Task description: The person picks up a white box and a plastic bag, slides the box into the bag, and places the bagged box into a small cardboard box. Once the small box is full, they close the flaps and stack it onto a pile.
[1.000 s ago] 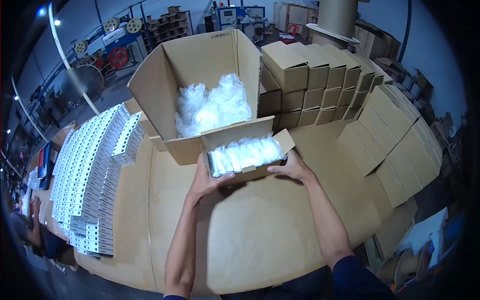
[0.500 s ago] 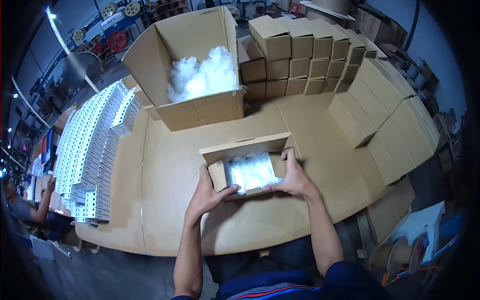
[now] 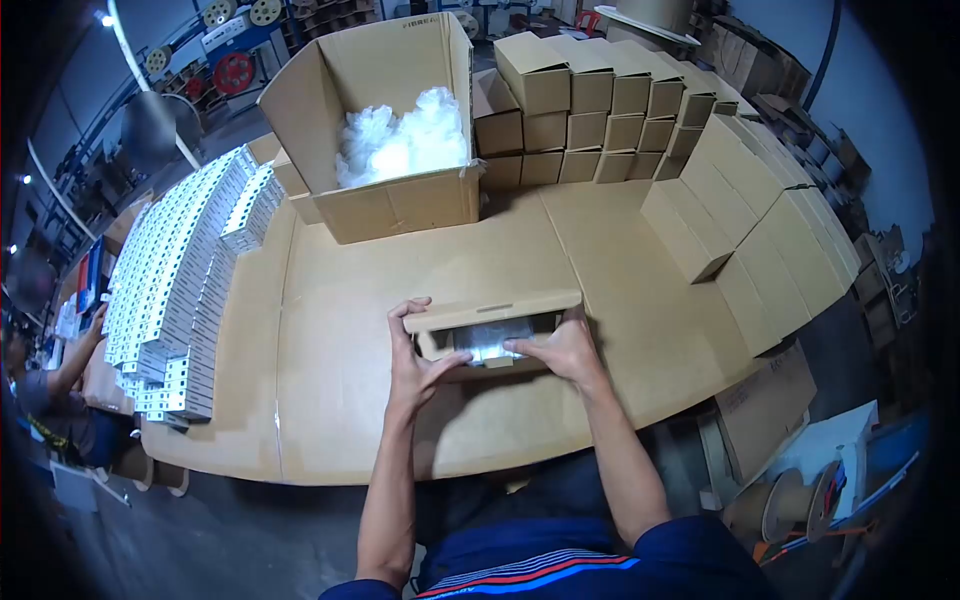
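Note:
A small brown cardboard box [image 3: 470, 375] sits on the table in front of me, its lid [image 3: 455, 318] tilted partly down over the opening. Clear plastic wrap [image 3: 490, 340] shows inside, under the lid. My left hand [image 3: 408, 365] grips the box's left end, fingers up at the lid's corner and thumb at the front edge. At the right end my right hand [image 3: 568, 352] holds the box, its thumb reaching in over the plastic wrap. Some fingers of the right hand are hidden behind the box.
A large open carton [image 3: 400, 212] with crumpled plastic wrap [image 3: 405, 140] stands at the back. Brown boxes [image 3: 590, 105] are stacked behind and at the right [image 3: 790, 260]. Rows of small white boxes [image 3: 175, 270] fill the left side. Beyond them sits another person [image 3: 65, 380].
The box's lid has come down from nearly upright and now covers much of the plastic wrap. My left fingers have moved up onto the lid's corner.

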A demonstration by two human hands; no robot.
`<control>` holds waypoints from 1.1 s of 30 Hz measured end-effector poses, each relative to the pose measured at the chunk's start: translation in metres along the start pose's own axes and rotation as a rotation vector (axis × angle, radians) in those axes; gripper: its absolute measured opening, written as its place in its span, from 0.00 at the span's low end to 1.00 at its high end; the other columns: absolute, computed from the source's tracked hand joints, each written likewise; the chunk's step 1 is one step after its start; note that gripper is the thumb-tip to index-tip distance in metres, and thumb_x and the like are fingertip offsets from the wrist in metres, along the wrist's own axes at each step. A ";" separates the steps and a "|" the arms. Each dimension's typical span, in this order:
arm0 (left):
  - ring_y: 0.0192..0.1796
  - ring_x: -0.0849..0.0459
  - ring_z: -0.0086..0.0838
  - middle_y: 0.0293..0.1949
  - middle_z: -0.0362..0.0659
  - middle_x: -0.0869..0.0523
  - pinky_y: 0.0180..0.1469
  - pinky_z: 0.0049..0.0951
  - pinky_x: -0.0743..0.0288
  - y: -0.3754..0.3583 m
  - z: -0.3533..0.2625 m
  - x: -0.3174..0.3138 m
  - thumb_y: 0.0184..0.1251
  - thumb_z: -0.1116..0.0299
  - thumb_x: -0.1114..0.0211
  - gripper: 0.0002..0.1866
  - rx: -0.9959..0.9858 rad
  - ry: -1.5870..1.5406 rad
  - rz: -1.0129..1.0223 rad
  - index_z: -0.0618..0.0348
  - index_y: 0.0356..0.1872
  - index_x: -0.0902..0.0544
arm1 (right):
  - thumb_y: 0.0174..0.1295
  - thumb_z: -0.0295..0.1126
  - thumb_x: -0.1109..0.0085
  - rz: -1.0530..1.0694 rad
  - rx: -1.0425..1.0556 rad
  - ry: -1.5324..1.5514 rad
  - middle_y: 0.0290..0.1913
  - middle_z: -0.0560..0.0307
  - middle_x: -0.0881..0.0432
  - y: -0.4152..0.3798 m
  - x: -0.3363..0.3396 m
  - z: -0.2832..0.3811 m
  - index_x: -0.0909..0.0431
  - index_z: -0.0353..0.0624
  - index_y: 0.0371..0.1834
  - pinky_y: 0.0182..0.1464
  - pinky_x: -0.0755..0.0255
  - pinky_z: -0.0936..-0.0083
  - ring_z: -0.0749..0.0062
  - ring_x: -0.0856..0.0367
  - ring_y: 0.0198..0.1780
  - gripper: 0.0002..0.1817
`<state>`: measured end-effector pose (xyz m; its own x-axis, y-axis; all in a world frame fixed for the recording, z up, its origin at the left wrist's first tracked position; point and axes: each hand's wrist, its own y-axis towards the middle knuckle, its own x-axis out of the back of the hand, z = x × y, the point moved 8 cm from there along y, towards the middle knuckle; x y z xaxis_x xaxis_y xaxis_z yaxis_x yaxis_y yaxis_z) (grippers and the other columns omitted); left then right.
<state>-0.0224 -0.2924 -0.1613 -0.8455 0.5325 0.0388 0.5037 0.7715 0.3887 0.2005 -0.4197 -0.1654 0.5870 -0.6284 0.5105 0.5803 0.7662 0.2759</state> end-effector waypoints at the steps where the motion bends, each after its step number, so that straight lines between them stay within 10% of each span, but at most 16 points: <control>1: 0.73 0.31 0.44 0.63 0.52 0.28 0.76 0.43 0.39 -0.003 -0.004 0.001 0.47 0.56 0.11 0.48 -0.008 -0.090 -0.013 0.56 0.63 0.37 | 0.34 0.45 0.07 -0.023 -0.045 0.115 0.59 0.36 0.28 -0.004 0.000 -0.002 0.41 0.31 0.66 0.70 0.31 0.60 0.50 0.27 0.65 0.61; 7: 0.76 0.33 0.47 0.70 0.55 0.28 0.78 0.46 0.43 -0.010 0.002 0.006 0.64 0.58 0.23 0.28 -0.017 0.033 -0.082 0.55 0.56 0.30 | 0.41 0.23 0.14 -0.220 -0.157 0.444 0.56 0.48 0.31 -0.030 -0.006 -0.024 0.44 0.40 0.60 0.68 0.33 0.66 0.63 0.29 0.61 0.47; 13: 0.79 0.36 0.50 0.76 0.58 0.33 0.80 0.48 0.47 -0.014 -0.005 0.007 0.63 0.68 0.26 0.23 -0.038 0.074 -0.019 0.53 0.54 0.29 | 0.62 0.25 0.27 -0.432 0.063 0.436 0.71 0.39 0.40 -0.095 -0.008 0.001 0.42 0.41 0.61 0.75 0.43 0.56 0.57 0.40 0.74 0.33; 19: 0.83 0.43 0.54 0.79 0.62 0.37 0.80 0.51 0.49 -0.018 -0.006 0.006 0.63 0.68 0.26 0.21 -0.042 0.116 0.019 0.52 0.53 0.27 | 0.57 0.30 0.20 -0.290 -0.001 0.128 0.83 0.32 0.54 -0.095 -0.017 0.045 0.11 0.51 0.54 0.81 0.48 0.51 0.39 0.47 0.83 0.20; 27: 0.83 0.41 0.55 0.81 0.65 0.41 0.81 0.52 0.48 -0.025 -0.021 0.006 0.60 0.70 0.23 0.16 -0.105 0.266 0.017 0.58 0.49 0.14 | 0.56 0.24 0.23 -0.307 0.137 0.128 0.79 0.32 0.38 -0.088 0.001 0.050 0.10 0.48 0.45 0.80 0.44 0.54 0.41 0.39 0.81 0.14; 33: 0.78 0.28 0.42 0.66 0.34 0.15 0.82 0.60 0.48 -0.036 -0.071 -0.021 0.62 0.69 0.24 0.18 -0.190 0.935 0.128 0.51 0.54 0.12 | 0.63 0.19 0.34 -0.328 0.066 0.047 0.55 0.43 0.14 -0.064 0.051 0.036 0.14 0.36 0.47 0.61 0.23 0.63 0.51 0.15 0.57 0.10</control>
<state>-0.0355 -0.3555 -0.1109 -0.6266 0.0525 0.7776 0.6347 0.6133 0.4701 0.1731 -0.4960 -0.1277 0.4012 -0.8471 0.3485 0.7054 0.5284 0.4725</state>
